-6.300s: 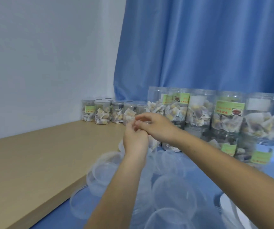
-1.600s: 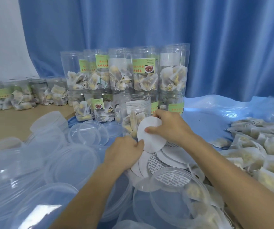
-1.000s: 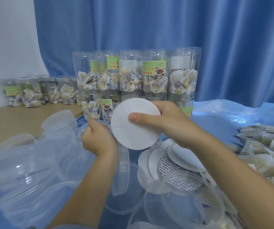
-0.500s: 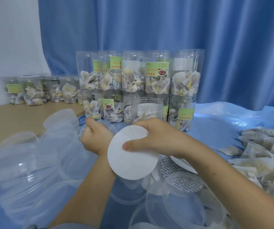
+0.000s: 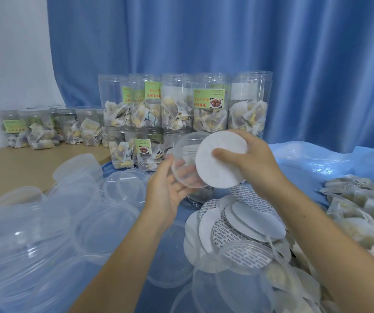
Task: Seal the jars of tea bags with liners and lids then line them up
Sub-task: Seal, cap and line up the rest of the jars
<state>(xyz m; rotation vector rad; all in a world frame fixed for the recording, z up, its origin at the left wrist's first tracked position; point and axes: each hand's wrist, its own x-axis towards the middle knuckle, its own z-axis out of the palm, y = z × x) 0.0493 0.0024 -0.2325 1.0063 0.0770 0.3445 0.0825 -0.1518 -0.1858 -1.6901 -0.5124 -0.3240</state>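
The right hand (image 5: 249, 159) is pinching a white round liner (image 5: 221, 159), thumb pressing on its face and fingers curling behind its upper edge. The left hand (image 5: 168, 188) is cupping a clear lid (image 5: 187, 161) from below and behind, fingers showing through the plastic. The two hands are working close together, the liner's left edge overlapping the lid's open mouth, so the liner is probably about to be seated inside the lid.

The liner is looking thin, light and slightly flexible; it should bend or crease if squeezed hard, so holding it by the rim and pressing it in flat with the thumb seems wise. The lid is looking light, stiff and smooth, likely slippery; gripping its side wall, as the left hand is doing, is keeping the opening free.

Just beneath the hands an open jar (image 5: 200, 193) of tea bags is standing, mostly hidden. Below the right wrist a fanned heap of spare liners (image 5: 238, 220) is lying, some showing printed undersides. To the left, loose clear lids (image 5: 104, 222) are spreading across the blue cloth (image 5: 305, 163). Behind the hands, stacked jars (image 5: 211, 105) of tea bags are standing in two tiers against a blue curtain (image 5: 226, 35); whether they are capped is hard to tell. Further left, a row of shorter jars (image 5: 52, 129) is sitting on the wooden desk (image 5: 23, 163). At the far right, loose tea bags (image 5: 362, 206) are piling up.
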